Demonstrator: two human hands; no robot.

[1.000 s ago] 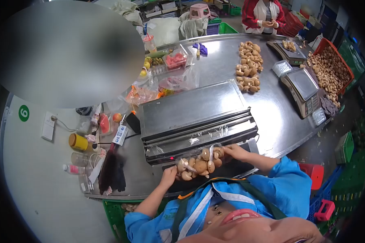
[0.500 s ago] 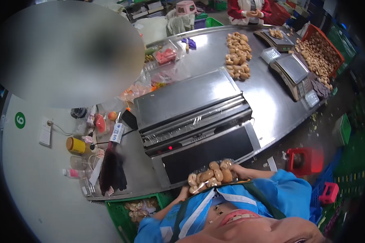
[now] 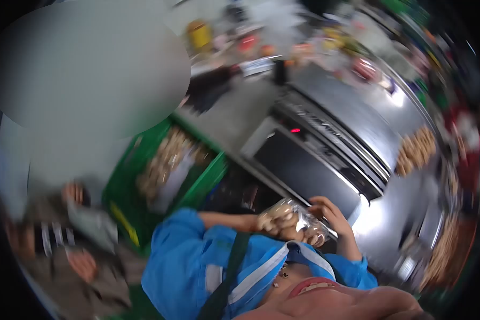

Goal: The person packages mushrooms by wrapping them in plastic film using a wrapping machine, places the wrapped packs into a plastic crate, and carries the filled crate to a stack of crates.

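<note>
The view is blurred by motion. A clear-wrapped pack of brown mushrooms (image 3: 290, 218) is held close to my chest, over my blue jacket. My left hand (image 3: 266, 225) comes in from the left and grips the pack's near side, mostly hidden beneath it. My right hand (image 3: 332, 213) holds the pack's far side, fingers curled over the film. Just behind the pack is the black hot plate of the film wrapping machine (image 3: 304, 170), its red light showing.
A green crate (image 3: 208, 178) holding mushrooms sits on the floor to the left, below the steel table (image 3: 378, 213). A loose mushroom pile (image 3: 416, 152) lies on the table at right. Another person (image 3: 64, 234) crouches at lower left.
My head has swung left and down, so the table now runs diagonally and the green crate is in view. The pack has come off the machine and sits nearer my chest.
</note>
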